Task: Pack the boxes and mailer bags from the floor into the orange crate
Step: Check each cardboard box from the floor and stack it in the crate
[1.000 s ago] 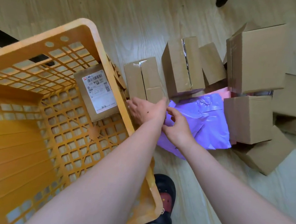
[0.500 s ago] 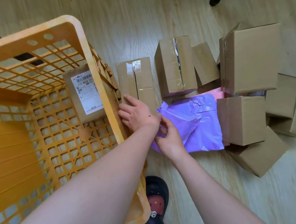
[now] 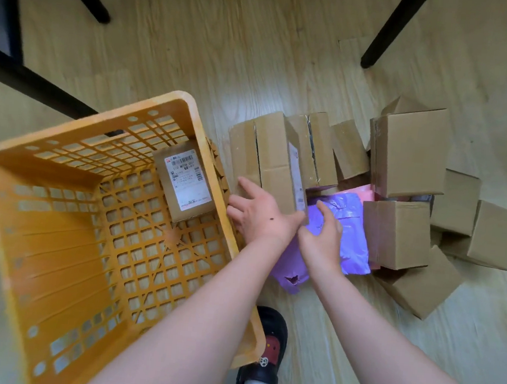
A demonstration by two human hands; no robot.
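Note:
The orange crate (image 3: 97, 125) stands on the floor at the left, with one labelled cardboard box (image 3: 185, 182) leaning in its far right corner. Just right of the crate, a taped cardboard box (image 3: 267, 159) is tipped up, so its labelled side shows. My left hand (image 3: 259, 214) grips its near end. My right hand (image 3: 322, 232) holds its near right corner, above a purple mailer bag (image 3: 350, 232). A pink mailer (image 3: 363, 191) peeks out behind the purple one. Several more cardboard boxes (image 3: 411, 151) lie to the right.
Black furniture legs (image 3: 391, 28) stand on the wooden floor at the back, and a black bar (image 3: 33, 84) runs behind the crate. My black shoe (image 3: 268, 348) is beside the crate's near right corner. A second taped box (image 3: 318, 148) touches the held one.
The box beside the crate has tipped up off the floor in my hands. My right hand has moved from the purple mailer's edge to the box's corner. The view has pulled back.

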